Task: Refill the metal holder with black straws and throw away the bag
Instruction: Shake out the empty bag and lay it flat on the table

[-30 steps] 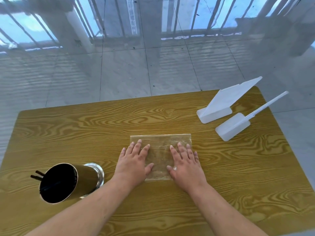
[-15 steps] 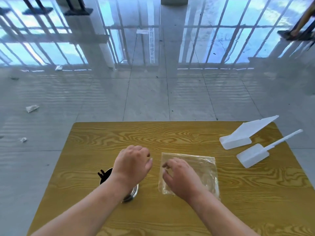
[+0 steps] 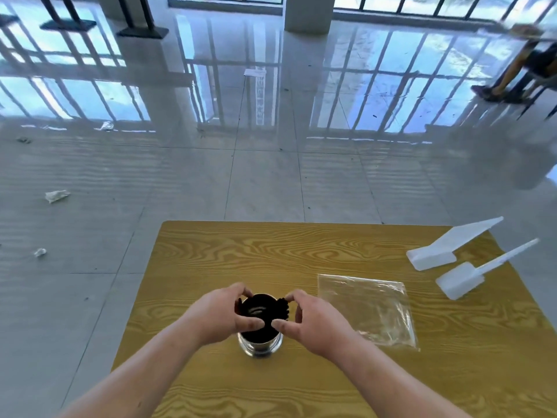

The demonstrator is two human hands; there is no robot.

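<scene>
Metal holder (image 3: 260, 345) cylindrical, shiny; both hands cupped round rim; crinkled clear bag (image 3: 366, 309) flat beside.

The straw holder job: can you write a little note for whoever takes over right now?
Left hand: fingers curled round the rim of the round shiny metal holder.
Right hand: same, on the other side, touching the bunch of black straws in it.
The holder stands upright on the yellow wood-grain table.
The clear flat plastic bag lies empty to the right, untouched.
Done: straws are in the holder.
Left: settle them, then throw the bag away.
</scene>
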